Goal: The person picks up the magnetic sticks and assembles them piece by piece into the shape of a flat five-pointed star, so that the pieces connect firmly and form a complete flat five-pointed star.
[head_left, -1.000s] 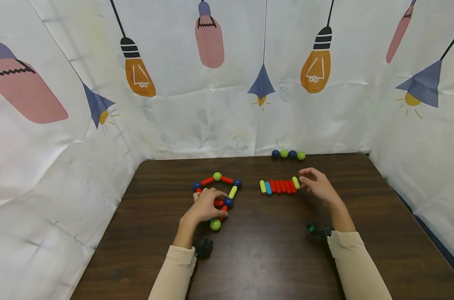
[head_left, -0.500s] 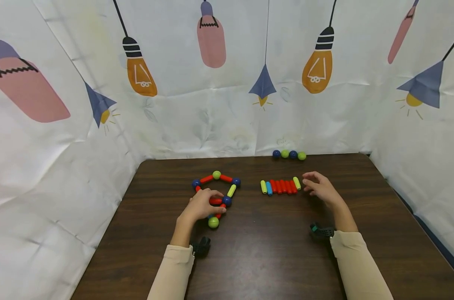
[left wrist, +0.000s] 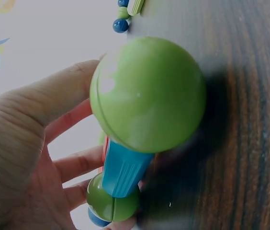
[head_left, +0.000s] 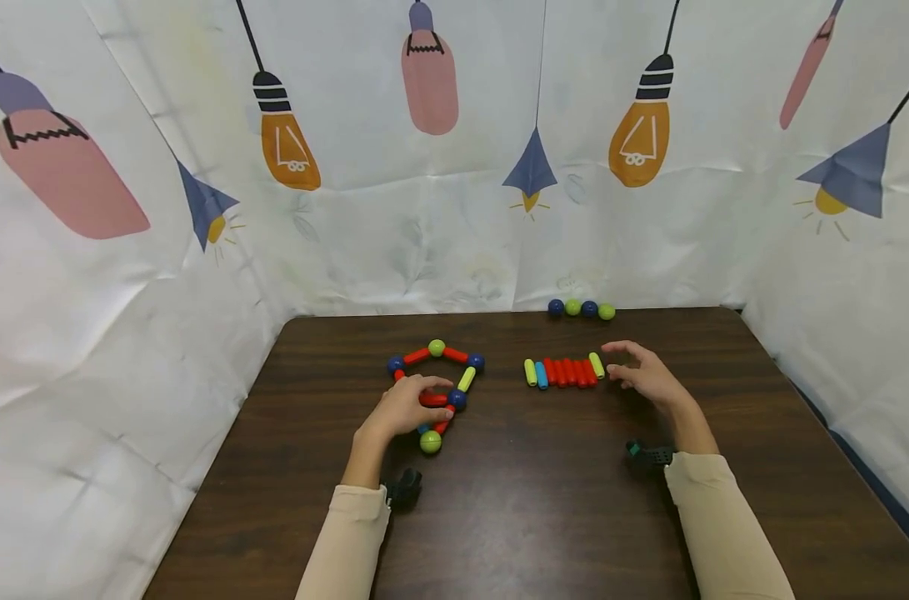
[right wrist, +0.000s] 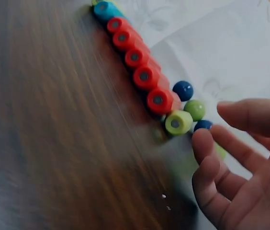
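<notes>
Your left hand [head_left: 404, 410] is over the ball-and-stick shape [head_left: 466, 379]; your right hand [head_left: 651, 379] is just beside the row of sticks [head_left: 565, 372].
Your left thumb and fingers are spread around the shape's near half, though you cannot tell whether they pinch it, and they hide part of its left side; your right thumb and fingers stand apart, holding nothing, near the yellow end stick [head_left: 597, 365]. Four loose balls [head_left: 572, 307], blue and green by turns, line the far edge of the tabletop [head_left: 536, 508], beyond the row. The shape's long axis runs away from you, from the near green ball [head_left: 430, 442] to the far green ball [head_left: 437, 347]; the row runs left to right, its sticks side by side, each pointing roughly away from you.
</notes>
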Demonstrator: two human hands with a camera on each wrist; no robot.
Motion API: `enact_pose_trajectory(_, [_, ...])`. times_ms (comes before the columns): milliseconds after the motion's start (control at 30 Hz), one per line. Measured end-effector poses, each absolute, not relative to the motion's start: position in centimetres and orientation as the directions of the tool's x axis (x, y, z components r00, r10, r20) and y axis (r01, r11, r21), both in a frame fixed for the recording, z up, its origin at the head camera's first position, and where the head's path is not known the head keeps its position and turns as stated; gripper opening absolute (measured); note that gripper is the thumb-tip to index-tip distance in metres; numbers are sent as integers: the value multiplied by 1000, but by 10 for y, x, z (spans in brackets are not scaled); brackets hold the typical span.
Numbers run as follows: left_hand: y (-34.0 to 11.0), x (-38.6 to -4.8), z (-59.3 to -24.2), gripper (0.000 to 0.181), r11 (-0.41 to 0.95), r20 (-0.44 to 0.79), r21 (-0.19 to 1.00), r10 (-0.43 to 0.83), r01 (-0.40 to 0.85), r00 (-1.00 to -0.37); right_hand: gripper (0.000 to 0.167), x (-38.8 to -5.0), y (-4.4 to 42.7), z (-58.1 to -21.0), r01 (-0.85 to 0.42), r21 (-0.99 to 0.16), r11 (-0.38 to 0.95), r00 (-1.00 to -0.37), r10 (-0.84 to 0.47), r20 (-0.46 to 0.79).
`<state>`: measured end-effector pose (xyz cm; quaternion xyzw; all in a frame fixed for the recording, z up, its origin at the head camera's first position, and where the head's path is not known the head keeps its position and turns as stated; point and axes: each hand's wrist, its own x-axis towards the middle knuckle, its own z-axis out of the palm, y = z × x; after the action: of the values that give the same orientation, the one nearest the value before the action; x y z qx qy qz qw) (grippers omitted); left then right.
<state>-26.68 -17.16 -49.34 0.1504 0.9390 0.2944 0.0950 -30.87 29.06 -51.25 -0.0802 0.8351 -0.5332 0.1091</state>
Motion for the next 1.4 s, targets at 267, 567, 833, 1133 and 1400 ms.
enact_pose_trajectory(267, [-175,-267,-494,51,715,-89,659,383,234,-919,39,-336,293,-506,-151,-829,539,-924,-374,-75])
enact_pose_trajectory(567, [-177,-268,-496,48,676,-91,698,411,236,-907,38,-342,288,-508,-162,-774,612,-925,-367,-96])
enact_pose_trajectory(833, [-178,-268,-496,49,675,-88,700,408,235,-909,38,-339,294,-507,-149,-757,636,-932,-345,-107])
enact_pose_trajectory(1133, [-178,-269,-498,49,678,-91,698,404,231,-910,36,-321,322,-504,-124,-746,654,-938,-323,-128])
enact_pose_trajectory(1400, [-179,-270,-500,49,676,-89,698,407,235,-909,30,-305,342,-500,-163,-732,661,-934,-343,-102])
